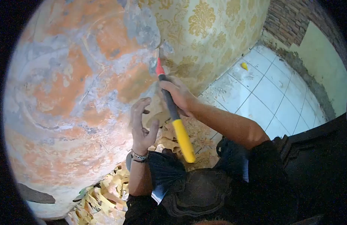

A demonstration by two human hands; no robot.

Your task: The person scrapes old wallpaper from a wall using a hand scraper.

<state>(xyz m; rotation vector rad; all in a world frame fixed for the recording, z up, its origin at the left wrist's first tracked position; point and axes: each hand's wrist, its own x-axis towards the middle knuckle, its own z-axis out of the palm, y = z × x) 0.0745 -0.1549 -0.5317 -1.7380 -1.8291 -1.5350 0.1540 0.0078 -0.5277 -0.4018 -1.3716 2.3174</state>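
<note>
My right grip (177, 93) is wrapped round the black part of the long-handled scraper (172, 108), its red neck pointing up the wall and its yellow butt end down towards my lap; the blade lies at the ragged edge between the gold-patterned wallpaper (201, 18) and the stripped plaster (64, 86), though I cannot tell whether it touches; my left grip (142, 129) is empty, fingers spread and curved, near the plaster; peeled wallpaper scraps (106, 195) are heaped along the foot of the wall.
</note>
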